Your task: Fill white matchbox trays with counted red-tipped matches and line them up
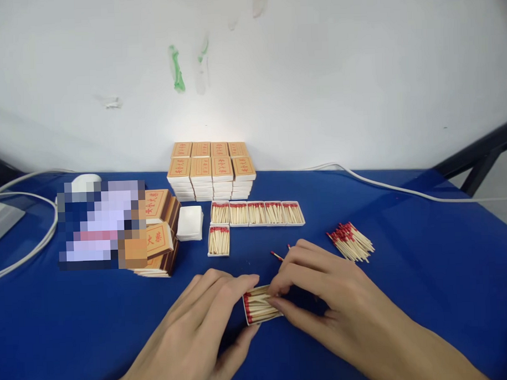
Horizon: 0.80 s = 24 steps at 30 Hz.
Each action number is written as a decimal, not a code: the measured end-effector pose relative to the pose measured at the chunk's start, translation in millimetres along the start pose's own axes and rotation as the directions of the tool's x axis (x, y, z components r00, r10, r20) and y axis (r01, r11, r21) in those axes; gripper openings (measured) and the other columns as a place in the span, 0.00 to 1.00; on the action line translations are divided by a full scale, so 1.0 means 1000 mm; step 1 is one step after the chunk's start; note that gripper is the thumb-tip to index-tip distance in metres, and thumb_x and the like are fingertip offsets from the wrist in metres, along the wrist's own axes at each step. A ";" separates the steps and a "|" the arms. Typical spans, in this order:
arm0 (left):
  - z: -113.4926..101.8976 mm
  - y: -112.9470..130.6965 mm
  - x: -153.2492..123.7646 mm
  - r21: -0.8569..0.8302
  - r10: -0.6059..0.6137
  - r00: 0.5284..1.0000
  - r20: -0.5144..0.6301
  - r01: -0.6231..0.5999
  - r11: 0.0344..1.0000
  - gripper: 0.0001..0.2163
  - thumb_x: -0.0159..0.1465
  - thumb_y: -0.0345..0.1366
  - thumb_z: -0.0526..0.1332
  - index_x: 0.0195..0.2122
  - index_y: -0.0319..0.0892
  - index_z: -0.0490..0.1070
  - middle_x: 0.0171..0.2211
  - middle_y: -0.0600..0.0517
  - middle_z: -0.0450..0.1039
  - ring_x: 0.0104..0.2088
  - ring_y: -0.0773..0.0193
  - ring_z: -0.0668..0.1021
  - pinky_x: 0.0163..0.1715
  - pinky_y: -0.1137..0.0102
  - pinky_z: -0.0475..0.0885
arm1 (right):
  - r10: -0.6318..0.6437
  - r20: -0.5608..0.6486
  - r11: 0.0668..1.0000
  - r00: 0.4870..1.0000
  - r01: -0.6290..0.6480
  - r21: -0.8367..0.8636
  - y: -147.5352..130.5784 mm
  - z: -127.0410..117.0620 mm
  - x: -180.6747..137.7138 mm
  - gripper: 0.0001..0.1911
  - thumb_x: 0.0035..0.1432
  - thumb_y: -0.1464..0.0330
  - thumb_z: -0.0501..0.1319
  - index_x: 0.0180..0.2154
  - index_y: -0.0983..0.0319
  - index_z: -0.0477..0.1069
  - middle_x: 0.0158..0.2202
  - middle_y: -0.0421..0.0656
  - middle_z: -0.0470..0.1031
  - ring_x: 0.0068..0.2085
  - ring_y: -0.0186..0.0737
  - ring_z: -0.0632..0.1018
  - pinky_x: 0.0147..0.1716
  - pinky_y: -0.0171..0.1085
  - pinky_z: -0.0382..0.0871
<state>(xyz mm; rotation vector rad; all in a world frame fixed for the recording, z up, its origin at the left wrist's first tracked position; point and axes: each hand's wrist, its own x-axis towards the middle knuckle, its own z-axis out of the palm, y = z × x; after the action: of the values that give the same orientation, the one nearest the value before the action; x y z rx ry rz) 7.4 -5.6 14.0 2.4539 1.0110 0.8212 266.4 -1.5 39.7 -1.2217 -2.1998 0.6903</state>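
— How's the tray (260,306)?
— On the table (407,295) before me. My left hand (200,325) pinches its end; my right hand (319,287) pinches the matches flat. I'd better press evenly, heads aligned.

Filled trays (256,213) block ahead; loose matches (350,241) right.
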 end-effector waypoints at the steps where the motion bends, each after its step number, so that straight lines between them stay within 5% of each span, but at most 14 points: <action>1: 0.000 0.000 0.000 0.005 0.000 1.000 0.000 0.000 1.000 0.17 0.80 0.29 0.60 0.68 0.46 0.68 0.50 0.49 0.84 0.46 0.60 0.86 0.47 0.67 0.86 | 0.005 0.001 1.000 1.000 -0.005 0.002 -0.001 0.000 0.000 0.08 0.75 0.74 0.65 0.40 0.57 0.78 0.38 0.40 0.77 0.40 0.38 0.78 0.41 0.39 0.75; 8: 0.000 0.000 -0.001 0.003 0.002 1.000 0.012 -0.002 1.000 0.18 0.80 0.29 0.60 0.69 0.46 0.68 0.52 0.49 0.84 0.48 0.60 0.86 0.49 0.66 0.85 | 0.035 -0.010 0.998 0.999 -0.035 -0.049 -0.001 -0.006 0.002 0.08 0.75 0.72 0.66 0.40 0.55 0.80 0.38 0.39 0.79 0.40 0.39 0.80 0.37 0.37 0.73; 14: 0.000 0.000 -0.002 -0.002 -0.010 1.000 0.019 0.010 1.000 0.18 0.80 0.29 0.60 0.68 0.46 0.68 0.51 0.50 0.83 0.47 0.60 0.86 0.49 0.67 0.85 | 0.112 -0.224 0.938 0.968 -0.177 -0.296 0.015 -0.006 0.002 0.04 0.76 0.68 0.67 0.43 0.57 0.81 0.40 0.42 0.80 0.40 0.43 0.82 0.38 0.42 0.73; 24: -0.002 0.002 -0.003 -0.018 -0.020 1.000 0.021 0.020 1.000 0.16 0.80 0.29 0.59 0.67 0.47 0.69 0.50 0.51 0.82 0.47 0.62 0.86 0.49 0.69 0.84 | 0.107 -0.149 0.922 0.983 -0.155 -0.355 0.016 0.007 -0.002 0.08 0.79 0.71 0.64 0.43 0.59 0.80 0.43 0.44 0.78 0.41 0.44 0.81 0.38 0.42 0.73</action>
<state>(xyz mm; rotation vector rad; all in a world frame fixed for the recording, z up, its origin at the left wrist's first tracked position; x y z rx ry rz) 5.3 -8.7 15.6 2.4281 1.0141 0.7930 272.0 3.1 23.4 -1.5627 -2.2157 0.2437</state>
